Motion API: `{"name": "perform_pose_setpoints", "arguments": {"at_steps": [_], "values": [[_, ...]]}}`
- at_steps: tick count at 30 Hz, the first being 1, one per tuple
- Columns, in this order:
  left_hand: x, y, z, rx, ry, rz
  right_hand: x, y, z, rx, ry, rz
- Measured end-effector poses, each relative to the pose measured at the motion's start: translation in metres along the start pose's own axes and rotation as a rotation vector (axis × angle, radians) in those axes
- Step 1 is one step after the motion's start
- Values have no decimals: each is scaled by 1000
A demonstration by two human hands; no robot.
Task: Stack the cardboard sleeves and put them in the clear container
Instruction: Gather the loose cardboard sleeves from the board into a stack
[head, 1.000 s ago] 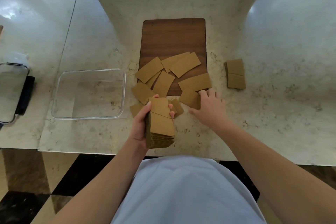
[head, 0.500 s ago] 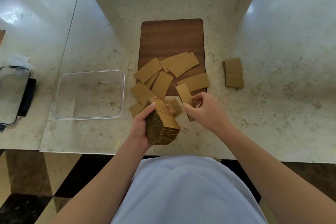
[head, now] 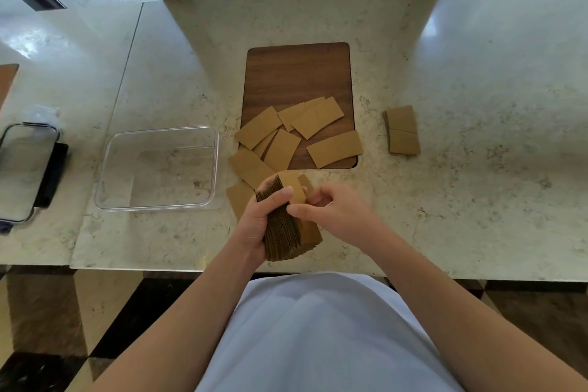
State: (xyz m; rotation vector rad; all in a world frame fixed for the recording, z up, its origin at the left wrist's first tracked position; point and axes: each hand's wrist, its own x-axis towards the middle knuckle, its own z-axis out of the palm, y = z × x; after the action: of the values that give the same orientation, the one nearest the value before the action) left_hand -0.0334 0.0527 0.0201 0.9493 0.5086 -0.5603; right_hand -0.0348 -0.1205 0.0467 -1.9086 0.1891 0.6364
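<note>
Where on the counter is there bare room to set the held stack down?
Bare counter lies right of the small sleeve pile and behind the wooden board. The clear container holds nothing. Loose sleeves crowd the board's near end.

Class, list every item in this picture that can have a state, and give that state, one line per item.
Clear container: open, no sleeves inside.
Stack of cardboard sleeves: gripped in the left hand, above the counter edge.
Right hand: pinching a sleeve against the stack top.
Loose sleeves: scattered flat, overlapping, partly on the wooden board.
Small sleeve pile: lying apart, right of the board.
</note>
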Motion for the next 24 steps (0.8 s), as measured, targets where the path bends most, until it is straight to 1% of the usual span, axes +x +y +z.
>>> {"name": "perform_pose_setpoints", "arguments": {"at_steps": [3, 5, 6, 7, 9, 10, 12, 15, 19, 22, 24], "values": [[0, 3, 2, -6, -5, 5, -2, 5, -3, 63, 44, 6], [-1, 5, 8, -30, -11, -7, -2, 10, -5, 257, 35, 117], [-2, 6, 10, -43, -18, -9, -2, 14, -5, 410, -33, 200], [-2, 7, 13, -49, -31, -9, -4, 17, -5, 573, -145, 278], [-2, 7, 19, -36, -75, -5, -9, 23, -6, 823, -368, 349], [-2, 8, 22, -16, -97, -5, -10, 26, -8, 891, -430, 345], [1, 12, 31, 53, -133, -34, -11, 30, -14, 927, -462, 301], [17, 18, 55, 211, -146, -123, -7, 34, -38, 954, -404, 242], [50, 31, 103, 219, -116, -173, 5, 32, -86, 982, -252, 214], [78, 35, 132, 263, -61, -144, 17, 31, -116, 913, -113, 208], [100, 33, 147, 374, -4, -140, 26, 31, -135, 809, 20, 214]]}}
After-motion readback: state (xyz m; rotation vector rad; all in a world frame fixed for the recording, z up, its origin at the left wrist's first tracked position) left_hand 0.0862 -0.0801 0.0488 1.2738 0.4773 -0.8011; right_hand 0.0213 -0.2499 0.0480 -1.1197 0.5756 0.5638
